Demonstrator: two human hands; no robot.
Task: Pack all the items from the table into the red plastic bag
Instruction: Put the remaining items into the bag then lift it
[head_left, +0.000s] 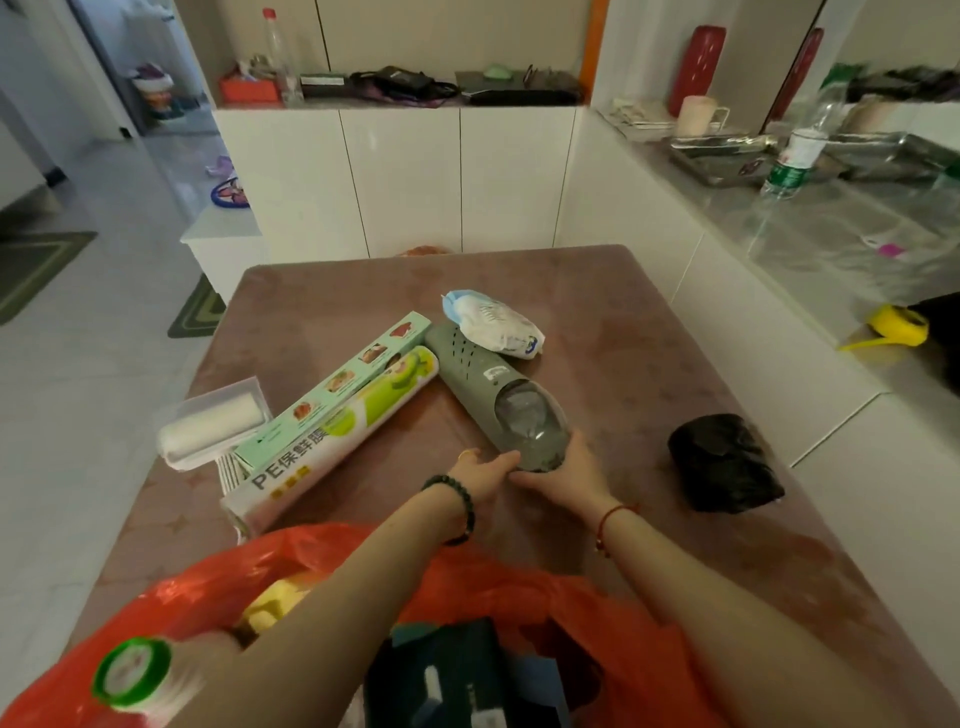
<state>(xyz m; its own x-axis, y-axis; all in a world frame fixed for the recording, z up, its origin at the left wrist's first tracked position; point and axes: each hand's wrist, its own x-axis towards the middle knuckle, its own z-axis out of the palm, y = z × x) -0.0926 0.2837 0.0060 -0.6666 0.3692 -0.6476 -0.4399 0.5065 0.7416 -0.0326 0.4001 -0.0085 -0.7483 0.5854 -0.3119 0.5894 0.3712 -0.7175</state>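
The red plastic bag (613, 618) lies open at the near table edge with a green-capped roll (132, 673), something yellow and a dark box inside. A grey-green perforated case with a clear end (483, 384) lies mid-table. My left hand (480, 475) and my right hand (569, 475) both grip its clear near end. Left of it lie a PE cling-film roll (332, 447), a mint-green box (337, 384) and a white roll in a clear holder (215, 423). A white and blue packet (493, 322) sits behind the case. A black bag roll (724, 462) is at the right.
The brown table (623, 322) stands against a white cabinet wall. A counter on the right holds a yellow tape (901, 325), bottles and a metal tray. A shelf at the back carries clutter. Tiled floor with mats lies to the left.
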